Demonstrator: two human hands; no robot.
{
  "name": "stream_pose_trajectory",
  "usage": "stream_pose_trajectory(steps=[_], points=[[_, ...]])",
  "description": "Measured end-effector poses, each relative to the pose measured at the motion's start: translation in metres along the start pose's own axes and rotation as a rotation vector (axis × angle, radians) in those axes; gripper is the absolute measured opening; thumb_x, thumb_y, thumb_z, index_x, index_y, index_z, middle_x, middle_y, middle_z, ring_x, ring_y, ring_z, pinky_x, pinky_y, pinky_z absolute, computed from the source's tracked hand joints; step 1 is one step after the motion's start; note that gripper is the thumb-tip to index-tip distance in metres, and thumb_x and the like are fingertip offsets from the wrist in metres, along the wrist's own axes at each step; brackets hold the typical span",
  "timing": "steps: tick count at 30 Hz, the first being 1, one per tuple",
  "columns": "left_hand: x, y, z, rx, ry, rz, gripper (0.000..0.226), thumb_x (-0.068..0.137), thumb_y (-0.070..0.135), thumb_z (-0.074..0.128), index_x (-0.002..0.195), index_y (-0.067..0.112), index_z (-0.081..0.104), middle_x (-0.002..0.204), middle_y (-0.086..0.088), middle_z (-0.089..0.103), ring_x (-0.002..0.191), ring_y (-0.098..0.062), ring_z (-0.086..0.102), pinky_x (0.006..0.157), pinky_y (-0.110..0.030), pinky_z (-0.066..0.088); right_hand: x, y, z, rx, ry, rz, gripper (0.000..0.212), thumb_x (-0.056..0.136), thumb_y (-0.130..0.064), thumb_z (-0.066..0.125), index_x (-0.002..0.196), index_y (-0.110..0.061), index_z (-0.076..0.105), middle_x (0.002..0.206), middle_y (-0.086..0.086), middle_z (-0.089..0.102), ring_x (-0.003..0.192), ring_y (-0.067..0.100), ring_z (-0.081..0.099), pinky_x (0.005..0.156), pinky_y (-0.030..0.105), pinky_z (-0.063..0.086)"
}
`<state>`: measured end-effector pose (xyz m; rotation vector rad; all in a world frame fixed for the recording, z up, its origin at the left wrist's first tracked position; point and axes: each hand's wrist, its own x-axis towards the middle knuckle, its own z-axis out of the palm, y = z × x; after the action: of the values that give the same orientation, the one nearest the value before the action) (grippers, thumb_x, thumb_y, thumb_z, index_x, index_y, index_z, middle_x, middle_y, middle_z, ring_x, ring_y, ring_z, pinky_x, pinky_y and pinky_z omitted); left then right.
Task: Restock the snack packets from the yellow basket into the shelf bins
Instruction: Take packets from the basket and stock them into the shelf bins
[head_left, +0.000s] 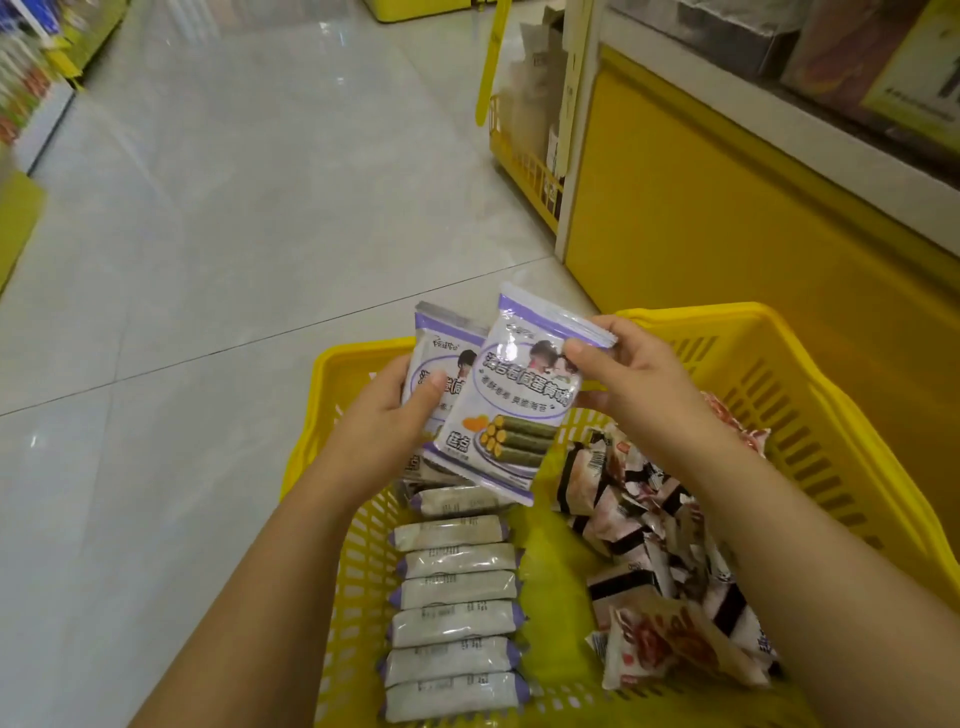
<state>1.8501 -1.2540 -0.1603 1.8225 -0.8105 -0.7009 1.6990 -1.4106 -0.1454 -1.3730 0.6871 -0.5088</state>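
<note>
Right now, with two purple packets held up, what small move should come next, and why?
Probably square the front packet, pinched by the right hand, onto the rear packet in the left hand: they overlap askew above the yellow basket.

We're looking down a shop aisle over glossy pale grey floor tiles (234, 234), with light glinting off them up ahead. On our right stands a yellow-panelled, white-framed display counter (727, 208). Just past it is a yellow slatted rack (522, 171) of brown packs. Far left we see blurred, yellow-edged stocked shelves (31, 78).
</note>
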Motion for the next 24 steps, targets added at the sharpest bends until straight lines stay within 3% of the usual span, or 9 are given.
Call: stream_pose_trajectory(steps=[4,7,9,11,14,17,19,22,24], points=[[-0.002,0.006,0.005,-0.173,-0.096,-0.058,0.046,0.090,0.060,0.048,0.121,0.029,0.060,0.110,0.007,0.072,0.101,-0.015,0.069,0.087,-0.040,0.052,-0.002,-0.001,0.021,0.000,0.048,-0.065,0.010,0.094,-0.013,0.058,0.102,-0.010,0.062,0.095,0.010,0.072,0.084,0.017,0.071,0.069,0.033,0.061],[-0.002,0.009,-0.001,-0.206,-0.178,-0.014,0.051,0.081,0.054,0.067,0.123,0.028,0.056,0.111,0.008,0.071,0.099,-0.012,0.069,0.079,-0.031,0.056,0.001,-0.001,0.030,0.019,0.097,-0.112,0.013,0.092,-0.017,0.061,0.103,-0.011,0.064,0.093,0.003,0.072,0.083,0.014,0.071,0.066,0.033,0.061],[0.000,0.009,-0.008,-0.139,-0.077,0.069,0.048,0.077,0.042,0.076,0.118,0.027,0.057,0.101,0.015,0.072,0.090,-0.003,0.069,0.069,-0.016,0.052,0.006,0.003,0.034,0.092,0.101,-0.125,0.015,0.092,-0.021,0.061,0.107,-0.019,0.062,0.096,-0.003,0.069,0.082,0.006,0.070,0.063,0.025,0.058],[0.003,0.008,-0.016,-0.049,0.103,0.147,0.050,0.075,0.038,0.077,0.118,0.027,0.055,0.100,0.018,0.071,0.088,0.000,0.068,0.066,-0.011,0.050,0.012,0.015,0.036,0.124,0.107,-0.087,0.021,0.094,-0.030,0.056,0.114,-0.024,0.058,0.100,-0.006,0.066,0.084,0.006,0.068,0.063,0.021,0.056],[0.005,0.004,-0.024,-0.056,0.322,0.201,0.054,0.077,0.038,0.071,0.125,0.026,0.050,0.108,0.014,0.068,0.097,-0.003,0.067,0.074,-0.021,0.054,0.016,0.057,0.034,-0.253,0.010,0.009,0.034,0.095,-0.036,0.054,0.126,-0.024,0.055,0.117,-0.010,0.062,0.104,0.009,0.060,0.080,0.021,0.052],[0.006,0.000,-0.028,-0.084,0.462,0.259,0.055,0.081,0.034,0.069,0.129,0.021,0.046,0.111,0.013,0.066,0.099,-0.002,0.066,0.072,-0.015,0.053,0.011,0.114,0.034,-0.763,-0.277,0.068,0.041,0.093,-0.024,0.060,0.133,-0.021,0.052,0.137,-0.005,0.049,0.121,0.014,0.050,0.093,0.017,0.037],[0.007,-0.004,-0.030,-0.113,0.518,0.266,0.056,0.083,0.029,0.069,0.131,0.017,0.045,0.115,0.008,0.064,0.101,-0.004,0.065,0.073,-0.014,0.053,0.010,0.137,0.037,-0.933,-0.344,0.040,0.049,0.091,-0.015,0.059,0.138,-0.023,0.047,0.148,0.000,0.035,0.124,0.020,0.047,0.098,0.023,0.037],[0.008,-0.011,-0.031,-0.134,0.572,0.250,0.054,0.085,0.024,0.070,0.131,0.014,0.045,0.115,0.007,0.064,0.101,-0.004,0.065,0.073,-0.014,0.053,0.017,0.153,0.041,-1.086,-0.396,-0.019,0.063,0.087,-0.011,0.060,0.142,-0.029,0.035,0.155,-0.004,0.013,0.116,0.027,0.053,0.084,0.030,0.049],[0.009,-0.013,-0.031,-0.141,0.593,0.240,0.054,0.085,0.024,0.071,0.132,0.015,0.045,0.114,0.007,0.064,0.101,-0.003,0.065,0.073,-0.012,0.052,0.021,0.159,0.042,-1.201,-0.452,-0.068,0.066,0.085,-0.012,0.062,0.142,-0.029,0.033,0.156,-0.001,0.012,0.113,0.030,0.055,0.075,0.030,0.047]])
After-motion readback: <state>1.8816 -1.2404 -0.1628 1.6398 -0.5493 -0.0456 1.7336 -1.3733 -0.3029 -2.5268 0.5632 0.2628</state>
